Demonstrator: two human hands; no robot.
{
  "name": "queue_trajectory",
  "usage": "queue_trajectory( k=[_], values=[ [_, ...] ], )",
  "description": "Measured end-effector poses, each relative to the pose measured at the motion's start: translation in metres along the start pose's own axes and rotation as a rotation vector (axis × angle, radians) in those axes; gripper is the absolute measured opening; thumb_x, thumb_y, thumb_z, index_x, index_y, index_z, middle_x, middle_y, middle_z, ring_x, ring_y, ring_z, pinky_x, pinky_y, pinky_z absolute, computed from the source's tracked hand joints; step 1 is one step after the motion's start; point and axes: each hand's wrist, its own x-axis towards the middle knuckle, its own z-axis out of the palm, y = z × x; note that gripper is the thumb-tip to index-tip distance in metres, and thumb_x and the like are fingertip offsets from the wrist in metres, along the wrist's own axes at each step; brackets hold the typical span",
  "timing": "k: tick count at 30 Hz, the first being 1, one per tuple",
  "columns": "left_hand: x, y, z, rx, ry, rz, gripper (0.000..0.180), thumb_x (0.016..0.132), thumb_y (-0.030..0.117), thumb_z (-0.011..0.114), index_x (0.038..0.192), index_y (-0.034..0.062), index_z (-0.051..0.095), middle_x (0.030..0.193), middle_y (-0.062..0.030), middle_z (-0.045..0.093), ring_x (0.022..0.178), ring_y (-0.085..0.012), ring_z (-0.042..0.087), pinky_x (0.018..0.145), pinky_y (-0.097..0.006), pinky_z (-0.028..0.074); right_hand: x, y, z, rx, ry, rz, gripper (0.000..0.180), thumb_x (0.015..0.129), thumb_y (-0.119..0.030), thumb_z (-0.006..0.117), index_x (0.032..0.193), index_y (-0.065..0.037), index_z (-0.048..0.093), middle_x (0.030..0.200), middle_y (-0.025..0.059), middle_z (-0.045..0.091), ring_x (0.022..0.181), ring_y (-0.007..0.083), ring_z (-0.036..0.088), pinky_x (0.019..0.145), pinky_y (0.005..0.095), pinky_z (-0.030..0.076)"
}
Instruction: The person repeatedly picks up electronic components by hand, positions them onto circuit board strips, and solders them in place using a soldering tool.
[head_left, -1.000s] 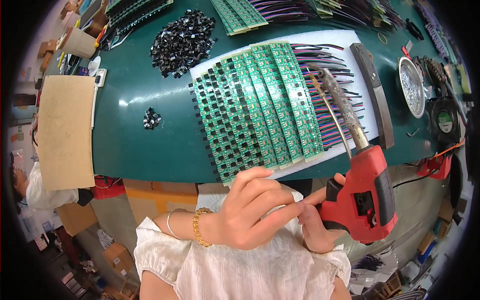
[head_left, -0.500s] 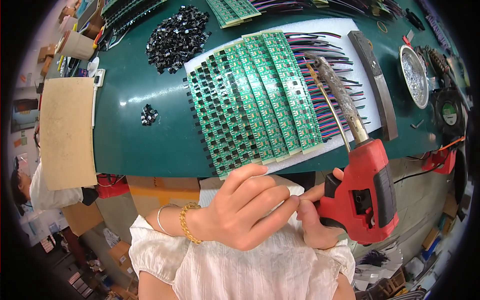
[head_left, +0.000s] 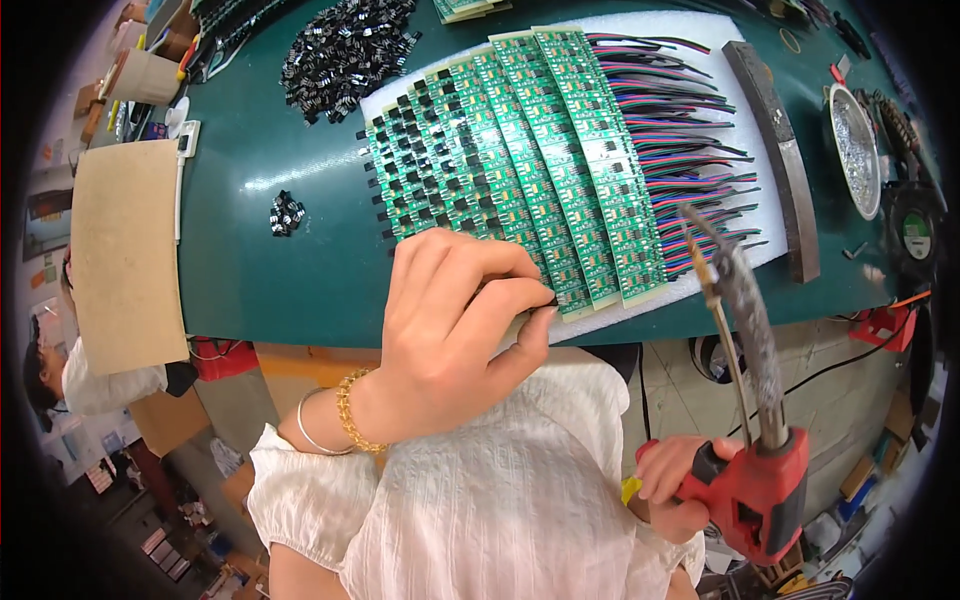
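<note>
Circuit boards (head_left: 520, 150) partly beneath left hand (head_left: 445, 315), pinching small black part (head_left: 552, 301); right hand (head_left: 675, 485) grips soldering gun (head_left: 768, 490).

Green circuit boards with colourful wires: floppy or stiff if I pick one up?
The long green circuit boards would probably stay stiff, since they look like flat panels. The thin black, pink and blue wires would likely flop, because they bend over the white foam sheet. Overlapping boards might also nudge each other.
</note>
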Motion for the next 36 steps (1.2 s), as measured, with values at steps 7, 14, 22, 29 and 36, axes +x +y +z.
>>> queue_trajectory(
  k=[7, 14, 22, 29, 36],
  values=[
    [0.002, 0.0, -0.003, -0.013, -0.042, 0.015, 0.028, 0.058, -0.005, 0.076, 0.084, 0.0037, 0.067, 0.091, -0.0079, 0.064, 0.082, -0.0259, 0.058, 0.074, -0.038, 0.045, -0.015, -0.001, -0.052, 0.112, -0.431, 0.159, 0.06, 0.093, -0.045, 0.067, 0.132, -0.007, 0.042, 0.058, 0.0034, 0.06, 0.05, 0.0212, 0.062, 0.054, 0.0375, 0.053],
    [0.004, -0.002, 0.001, -0.021, -0.053, 0.045, 0.028, 0.059, -0.005, 0.077, 0.084, 0.0037, 0.068, 0.091, -0.0076, 0.064, 0.08, -0.0245, 0.058, 0.073, -0.038, 0.046, -0.018, -0.007, -0.055, 0.26, -0.368, 0.448, 0.018, 0.083, -0.008, 0.067, 0.074, 0.007, 0.062, 0.07, 0.016, 0.065, 0.061, 0.0245, 0.063, 0.055, 0.0352, 0.049],
    [0.0, -0.002, -0.002, 0.001, -0.031, 0.046, 0.028, 0.06, -0.005, 0.077, 0.084, 0.0037, 0.067, 0.091, -0.0078, 0.064, 0.079, -0.0241, 0.059, 0.073, -0.038, 0.047, -0.034, 0.039, -0.099, 0.255, -0.765, 0.189, 0.079, 0.086, -0.052, 0.072, 0.14, -0.005, 0.04, 0.067, 0.0101, 0.065, 0.057, 0.0276, 0.065, 0.06, 0.0429, 0.053],
    [-0.003, -0.004, -0.004, 0.034, -0.032, 0.045, 0.027, 0.061, -0.004, 0.077, 0.085, 0.0041, 0.067, 0.09, -0.0077, 0.065, 0.078, -0.0245, 0.06, 0.075, -0.04, 0.048, -0.022, 0.009, -0.067, -0.011, -0.599, 0.257, 0.08, 0.085, -0.055, 0.072, 0.14, -0.005, 0.041, 0.063, 0.0084, 0.063, 0.052, 0.0242, 0.063, 0.054, 0.0392, 0.052],
    [0.001, -0.002, -0.002, 0.045, -0.035, 0.062, 0.027, 0.061, -0.003, 0.077, 0.085, 0.0047, 0.067, 0.089, -0.0073, 0.065, 0.077, -0.0247, 0.06, 0.076, -0.041, 0.048, -0.013, 0.035, -0.089, 0.348, -0.802, 0.162, 0.079, 0.084, -0.059, 0.07, 0.135, -0.003, 0.044, 0.071, 0.0111, 0.067, 0.064, 0.0253, 0.066, 0.065, 0.0397, 0.054]
  ],
)
